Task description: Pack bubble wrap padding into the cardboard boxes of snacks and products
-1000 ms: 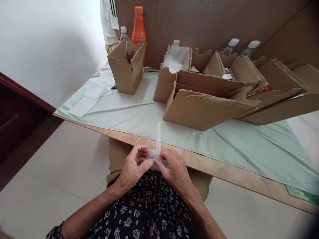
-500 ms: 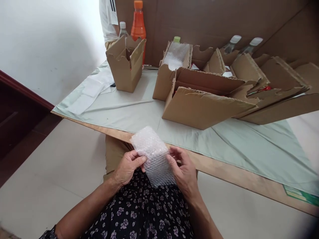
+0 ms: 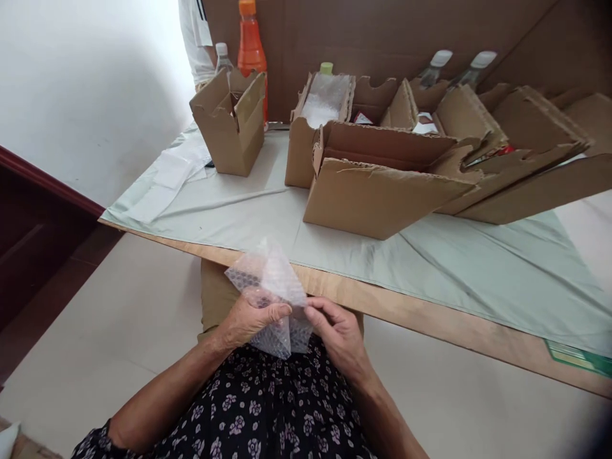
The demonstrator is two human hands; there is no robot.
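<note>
A clear bubble wrap bag (image 3: 282, 274) is held over my lap, just in front of the table's wooden edge. Its upper layer is lifted and folded, so the bag looks partly spread. My left hand (image 3: 253, 315) grips it from the left, thumb on top and the fingers seen dimly through the plastic. On the right side, my right hand (image 3: 337, 331) pinches the edge of the bag between thumb and forefinger. I cannot make out anything inside the bag.
Several cardboard boxes (image 3: 382, 197) stand on the cloth-covered table (image 3: 229, 220). One separate cardboard box (image 3: 227, 137) is at the left, by an orange bottle (image 3: 252, 48). Flat clear plastic bags (image 3: 165, 175) lie at the table's left. A person's white sleeve (image 3: 196, 38) shows behind.
The bubble wrap bag was lying flat between both hands; now its layers are pulled apart and folded. My right hand has moved slightly left, and the view has shifted a little.
</note>
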